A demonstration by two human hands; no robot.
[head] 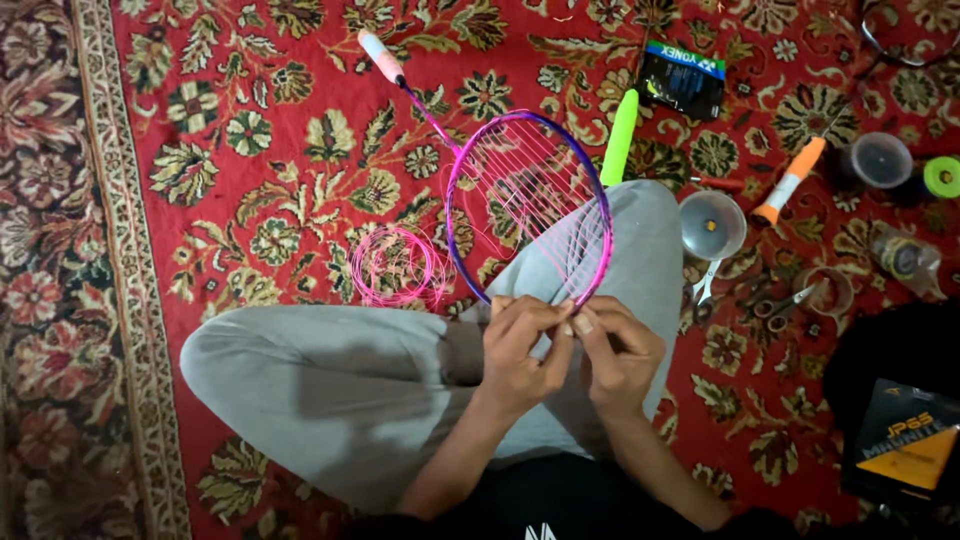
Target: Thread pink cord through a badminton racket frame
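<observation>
At the far left, the red patterned carpet [250, 130] runs to its pale floral border, and the person sits cross-legged on it in grey trousers [330, 370], which puts the knees up as a rest for the work. A loose coil of pink string [397, 266] lies on the carpet just beyond the left knee, near enough to feed from. The badminton racket [530, 205] lies slantwise, its handle pointing to the far left and its pink and purple head resting on the right knee, likely so the frame's near edge comes under the fingers.

The left hand [522, 352] and the right hand [618, 352] meet at that near edge. Both grips are closed, fingertips pinched together on what appears to be the pink string at the frame; the strand itself is too fine to make out between them, and the fingers hide the rim there.

To the right lies a lime green handle [620, 135], just beyond the knee. A black packet [683, 78] lies farther off, then a clear round tub [712, 224], scissors [785, 304], an orange-handled tool [790, 180] and a green tape roll [941, 176], all within the right arm's reach. At the near right a black and orange packet [908, 440] lies partly in shadow; a wire hoop at the far right corner is cut off.
</observation>
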